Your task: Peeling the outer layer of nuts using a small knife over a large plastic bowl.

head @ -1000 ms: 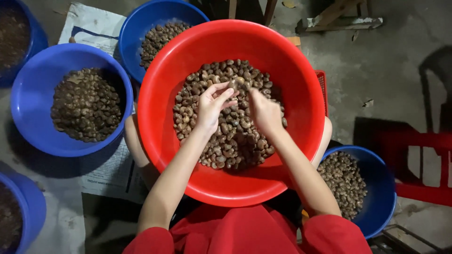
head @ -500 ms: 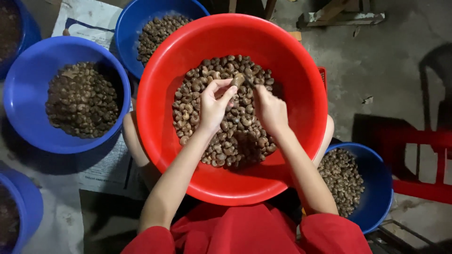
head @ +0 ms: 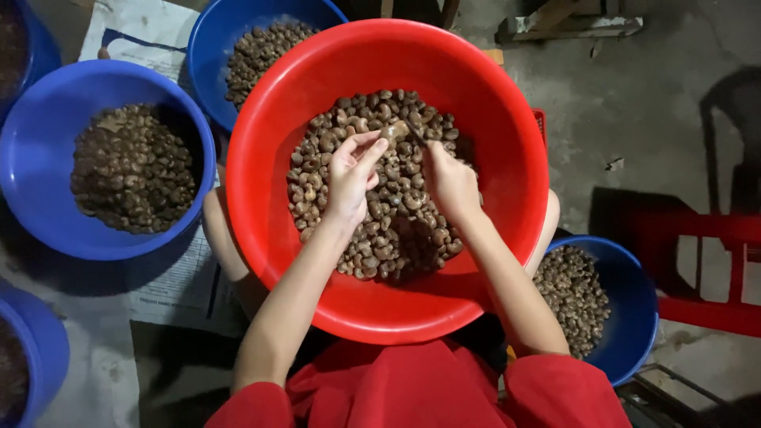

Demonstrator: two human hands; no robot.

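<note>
Pinched in left hand [head: 349, 178] fingertips: one brown kidney-shaped nut [head: 394, 131], lifted off heap for access; right hand [head: 450, 181] closed round small tool, tip at nut, over round red plastic basin [head: 507, 238]

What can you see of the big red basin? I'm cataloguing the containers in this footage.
The red basin is round, wide and deep, of glossy plastic as it looks, with a smooth rolled rim. It sits upright on the person's lap, between blue basins. A heap of brown nuts covers its bottom. Left hand and right hand work inside it, the left pinching one nut.
</note>
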